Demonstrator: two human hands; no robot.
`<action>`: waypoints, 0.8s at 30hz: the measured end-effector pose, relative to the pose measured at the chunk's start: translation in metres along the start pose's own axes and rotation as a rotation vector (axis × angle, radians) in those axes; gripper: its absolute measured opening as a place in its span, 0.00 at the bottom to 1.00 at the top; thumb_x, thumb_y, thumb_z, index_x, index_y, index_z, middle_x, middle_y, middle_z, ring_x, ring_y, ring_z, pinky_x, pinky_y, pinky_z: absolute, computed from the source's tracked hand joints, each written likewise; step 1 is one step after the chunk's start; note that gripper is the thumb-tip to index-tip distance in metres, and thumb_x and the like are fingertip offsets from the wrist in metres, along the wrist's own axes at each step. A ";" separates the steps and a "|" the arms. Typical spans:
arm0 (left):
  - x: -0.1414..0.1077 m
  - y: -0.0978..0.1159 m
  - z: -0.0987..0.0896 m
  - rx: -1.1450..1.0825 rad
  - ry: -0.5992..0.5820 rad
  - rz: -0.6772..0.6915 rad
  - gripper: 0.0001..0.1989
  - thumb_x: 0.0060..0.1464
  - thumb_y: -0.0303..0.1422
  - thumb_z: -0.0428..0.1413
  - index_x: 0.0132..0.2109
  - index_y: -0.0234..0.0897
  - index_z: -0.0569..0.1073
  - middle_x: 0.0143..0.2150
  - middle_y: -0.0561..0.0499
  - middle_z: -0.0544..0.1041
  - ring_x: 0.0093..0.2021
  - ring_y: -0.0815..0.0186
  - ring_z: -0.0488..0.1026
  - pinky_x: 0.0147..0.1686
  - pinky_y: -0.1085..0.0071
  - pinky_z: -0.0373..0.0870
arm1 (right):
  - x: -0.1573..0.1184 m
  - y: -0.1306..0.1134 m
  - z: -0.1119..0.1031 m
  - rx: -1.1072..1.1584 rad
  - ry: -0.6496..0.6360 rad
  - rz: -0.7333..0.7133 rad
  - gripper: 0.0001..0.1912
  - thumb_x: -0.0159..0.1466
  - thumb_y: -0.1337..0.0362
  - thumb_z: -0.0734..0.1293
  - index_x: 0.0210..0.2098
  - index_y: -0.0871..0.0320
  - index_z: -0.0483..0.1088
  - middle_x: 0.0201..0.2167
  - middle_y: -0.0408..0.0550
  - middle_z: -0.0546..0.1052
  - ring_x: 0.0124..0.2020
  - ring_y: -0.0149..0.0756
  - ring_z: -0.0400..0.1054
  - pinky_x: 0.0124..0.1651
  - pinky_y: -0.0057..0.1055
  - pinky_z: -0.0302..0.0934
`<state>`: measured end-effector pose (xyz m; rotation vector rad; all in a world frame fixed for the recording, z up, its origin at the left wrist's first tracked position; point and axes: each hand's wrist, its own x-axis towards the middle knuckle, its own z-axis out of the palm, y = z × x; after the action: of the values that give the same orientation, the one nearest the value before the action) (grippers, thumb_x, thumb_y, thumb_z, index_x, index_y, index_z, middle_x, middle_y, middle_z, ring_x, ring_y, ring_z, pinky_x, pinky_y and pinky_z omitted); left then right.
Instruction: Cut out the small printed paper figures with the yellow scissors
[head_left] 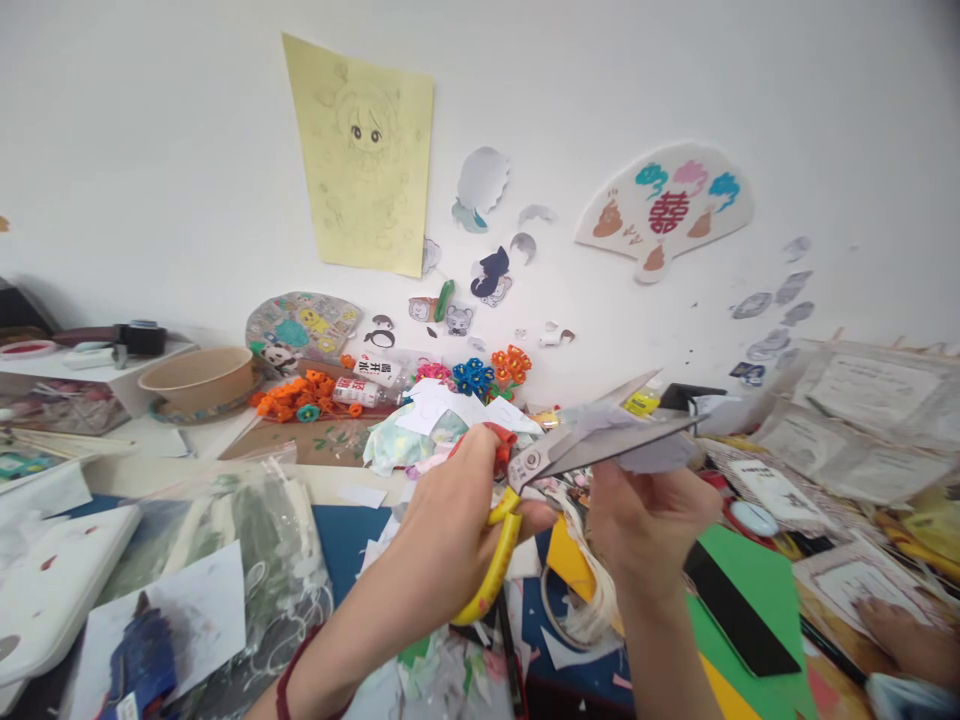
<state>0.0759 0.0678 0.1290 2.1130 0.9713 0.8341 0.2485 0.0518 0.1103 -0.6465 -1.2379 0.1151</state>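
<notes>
My left hand (450, 505), with a dark red band at the wrist, grips a pair of scissors (534, 460). One handle loop is yellow and the other looks red. The blades are spread and point to the right. Between them lies a small piece of white paper (652, 452). My right hand (649, 515) pinches this paper from below, just under the lower blade. Its fingertips are partly hidden by the paper and blade.
Paper scraps (442, 680) litter the table below my hands. A tape roll (562, 610), a black phone (739, 610) on green paper (787, 580) and a clear plastic bag (292, 530) lie around. Another person's hand (904, 635) rests at the right edge. A wall (525, 80) stands behind.
</notes>
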 end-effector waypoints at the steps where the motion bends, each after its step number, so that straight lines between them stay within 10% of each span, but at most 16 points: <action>1: 0.000 -0.002 0.000 -0.004 0.015 0.031 0.17 0.60 0.49 0.50 0.41 0.41 0.57 0.37 0.49 0.68 0.35 0.60 0.62 0.35 0.63 0.57 | -0.001 0.001 -0.001 -0.009 0.002 -0.004 0.11 0.60 0.73 0.72 0.38 0.51 0.82 0.37 0.47 0.83 0.43 0.44 0.78 0.52 0.45 0.73; 10: 0.004 -0.009 -0.011 0.033 0.006 0.114 0.13 0.58 0.41 0.54 0.42 0.41 0.59 0.42 0.48 0.70 0.39 0.59 0.65 0.38 0.63 0.61 | 0.003 -0.001 -0.003 0.029 -0.017 0.064 0.10 0.62 0.69 0.72 0.41 0.52 0.82 0.38 0.49 0.83 0.43 0.44 0.78 0.52 0.45 0.73; 24: -0.001 -0.025 -0.053 0.422 -0.066 0.085 0.13 0.54 0.37 0.58 0.43 0.41 0.63 0.40 0.51 0.73 0.37 0.60 0.68 0.35 0.68 0.59 | 0.031 -0.015 -0.036 -0.117 -0.512 0.237 0.08 0.60 0.70 0.74 0.38 0.52 0.82 0.41 0.49 0.82 0.45 0.41 0.75 0.47 0.37 0.71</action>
<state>0.0249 0.0952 0.1407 2.5368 1.1040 0.6337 0.2879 0.0382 0.1379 -0.9001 -1.6630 0.4288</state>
